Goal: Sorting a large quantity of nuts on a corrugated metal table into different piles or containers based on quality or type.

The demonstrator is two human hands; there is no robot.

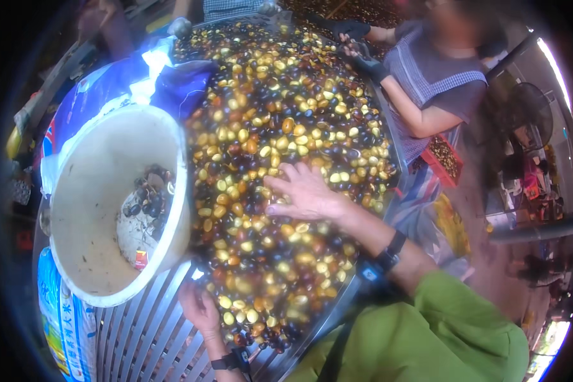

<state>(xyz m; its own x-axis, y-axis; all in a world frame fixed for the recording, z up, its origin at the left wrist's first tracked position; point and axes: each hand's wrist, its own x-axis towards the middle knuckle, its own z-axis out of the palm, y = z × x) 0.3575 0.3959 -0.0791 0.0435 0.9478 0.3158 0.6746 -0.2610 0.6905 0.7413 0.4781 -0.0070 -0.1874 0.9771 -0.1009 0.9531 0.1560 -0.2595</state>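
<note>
A thick layer of glossy nuts or seeds [286,138], yellow, orange, brown and near black, covers a large metal sorting table. Over the middle of the layer, my right hand [305,193] is spread palm down, its fingers touching or just above the seeds. My left hand [200,308] is at the near left edge of the layer, beside the slatted metal surface [148,324], with its fingers partly curled; whether it holds anything cannot be told. A big whitish plastic bucket [90,191] leans at the left, with several dark seeds and scraps inside.
A co-worker [429,86] in a checked apron and dark gloves reaches in at the far right; another person's gloved hands [180,27] are at the far edge. A red basket [441,160] of small pieces stands right of the table. Printed sacks [67,320] lie around the bucket.
</note>
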